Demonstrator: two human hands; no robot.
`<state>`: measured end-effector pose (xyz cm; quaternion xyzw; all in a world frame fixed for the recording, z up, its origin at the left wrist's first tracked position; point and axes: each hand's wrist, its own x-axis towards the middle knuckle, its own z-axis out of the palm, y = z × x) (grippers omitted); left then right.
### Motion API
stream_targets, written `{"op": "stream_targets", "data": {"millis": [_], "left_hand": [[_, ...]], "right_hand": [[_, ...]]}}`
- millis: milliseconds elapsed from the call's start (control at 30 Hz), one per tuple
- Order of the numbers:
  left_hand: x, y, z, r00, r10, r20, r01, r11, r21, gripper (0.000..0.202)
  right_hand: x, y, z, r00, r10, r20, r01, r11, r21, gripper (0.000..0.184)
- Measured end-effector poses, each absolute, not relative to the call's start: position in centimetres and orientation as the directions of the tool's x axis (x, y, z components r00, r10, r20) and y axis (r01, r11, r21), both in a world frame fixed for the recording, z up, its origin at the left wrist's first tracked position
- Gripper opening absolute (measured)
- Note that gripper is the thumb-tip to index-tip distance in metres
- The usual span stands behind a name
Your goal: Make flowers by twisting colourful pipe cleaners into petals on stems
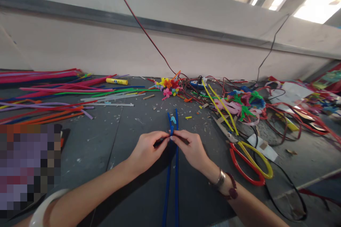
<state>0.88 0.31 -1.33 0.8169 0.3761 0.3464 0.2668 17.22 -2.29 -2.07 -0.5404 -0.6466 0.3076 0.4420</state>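
Both of my hands meet at the middle of the table. My left hand [150, 147] is closed, thumb and fingertips pinching a short bent blue pipe cleaner [172, 132]. From the other side my right hand [190, 147] pinches the same blue piece, its fingertips almost touching the left ones. Two long blue pipe cleaners [177, 184] run under the hands toward the table's front edge. Just beyond the fingertips lies a small light-blue curled piece [173, 120]. What is between the fingertips is partly hidden.
Scissors [247, 156] with red and yellow handles lie at the right, near yellow pipe cleaners [218, 104]. Tangled cords and fuzzy pieces [242, 104] crowd the right back. Coloured pipe cleaners [53, 94], a yellow glue stick [117, 81] and small flowers [169, 87] lie along the wall.
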Motion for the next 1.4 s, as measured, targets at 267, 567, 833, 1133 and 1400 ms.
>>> {"op": "stream_targets", "data": {"millis": [267, 567, 833, 1133, 1400], "left_hand": [[0.6, 0.6, -2.2, 0.561, 0.657, 0.503, 0.314, -0.732, 0.605, 0.018], [0.7, 0.5, -2.0, 0.542, 0.664, 0.515, 0.340, -0.734, 0.588, 0.014], [0.9, 0.3, -1.1, 0.448, 0.784, 0.430, 0.387, -0.604, 0.696, 0.012], [0.9, 0.2, -1.3, 0.502, 0.762, 0.410, 0.406, -0.626, 0.666, 0.015], [0.6, 0.8, -0.9, 0.494, 0.765, 0.414, 0.322, -0.602, 0.730, 0.011]], "right_hand": [[17.2, -2.3, -2.1, -0.061, 0.973, 0.223, 0.392, 0.228, -0.891, 0.018], [17.2, -2.5, -1.7, -0.172, 0.907, 0.385, 0.665, 0.395, -0.633, 0.019], [17.2, -2.2, -2.1, -0.159, 0.970, 0.183, 0.306, 0.224, -0.925, 0.018], [17.1, -2.5, -1.7, -0.081, 0.938, 0.338, 0.500, 0.332, -0.800, 0.014], [17.7, -2.6, -1.0, -0.204, 0.937, 0.284, 0.568, 0.350, -0.745, 0.019]]}}
